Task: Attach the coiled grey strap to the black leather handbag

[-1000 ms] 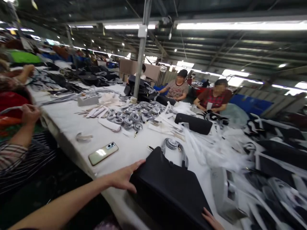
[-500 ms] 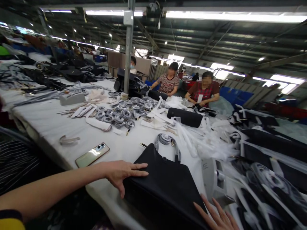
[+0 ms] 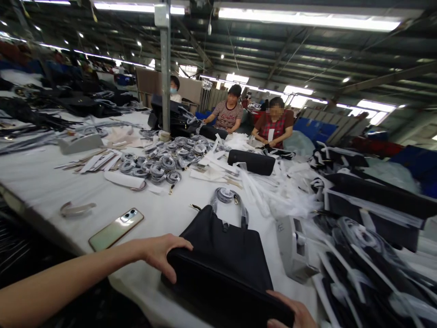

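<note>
A black handbag [image 3: 225,255] lies flat on the white table [image 3: 44,182] right in front of me, its wrapped handle [image 3: 230,200] pointing away. My left hand [image 3: 160,255] grips the bag's near left corner, thumb under and fingers curled over the edge. My right hand [image 3: 293,314] holds the bag's near right corner at the bottom of the view, fingers curled round the edge; only part of it shows.
A phone [image 3: 116,229] lies left of the bag. Coiled wrapped straps [image 3: 164,164] and white paper strips [image 3: 262,196] lie farther back. Wrapped black bags [image 3: 372,246] pile up at right. A tape dispenser [image 3: 295,248] stands beside the bag. Three people sit across the table by a pole [image 3: 165,68].
Both hands went from lying flat on the bag to curling round its near corners. The view swung right, so the table's things shifted left.
</note>
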A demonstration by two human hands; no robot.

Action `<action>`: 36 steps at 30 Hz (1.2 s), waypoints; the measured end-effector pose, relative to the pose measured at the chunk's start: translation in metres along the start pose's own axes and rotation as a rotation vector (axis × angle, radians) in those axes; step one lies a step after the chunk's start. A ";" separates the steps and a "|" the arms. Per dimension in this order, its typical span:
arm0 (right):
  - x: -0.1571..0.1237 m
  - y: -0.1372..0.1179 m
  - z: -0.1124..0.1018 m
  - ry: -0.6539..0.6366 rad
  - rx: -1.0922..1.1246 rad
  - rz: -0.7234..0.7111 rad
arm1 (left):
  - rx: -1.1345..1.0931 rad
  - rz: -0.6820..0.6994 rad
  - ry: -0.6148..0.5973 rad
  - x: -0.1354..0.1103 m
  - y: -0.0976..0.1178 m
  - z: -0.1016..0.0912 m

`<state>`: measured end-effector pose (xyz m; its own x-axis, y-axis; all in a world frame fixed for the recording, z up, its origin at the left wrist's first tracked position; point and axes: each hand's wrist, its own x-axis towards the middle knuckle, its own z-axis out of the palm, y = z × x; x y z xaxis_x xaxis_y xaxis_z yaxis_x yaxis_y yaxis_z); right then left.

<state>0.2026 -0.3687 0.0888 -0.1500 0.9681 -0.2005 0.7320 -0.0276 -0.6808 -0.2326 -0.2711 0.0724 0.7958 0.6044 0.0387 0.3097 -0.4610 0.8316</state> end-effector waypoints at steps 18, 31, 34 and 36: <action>0.051 0.035 0.044 0.502 0.139 0.126 | -0.065 -0.457 0.526 0.037 -0.056 0.060; 0.058 0.049 0.065 0.669 -0.114 0.175 | 0.166 -0.580 0.614 0.048 -0.073 0.087; 0.063 0.051 0.064 0.643 -0.159 0.192 | 0.215 -0.618 0.648 0.049 -0.079 0.093; 0.065 0.050 0.063 0.621 -0.192 0.208 | 0.225 -0.614 0.671 0.050 -0.080 0.096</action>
<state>0.1880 -0.3232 -0.0027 0.3737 0.9123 0.1673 0.8180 -0.2392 -0.5232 -0.1682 -0.2663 -0.0452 0.0149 0.9999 -0.0017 0.7254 -0.0097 0.6882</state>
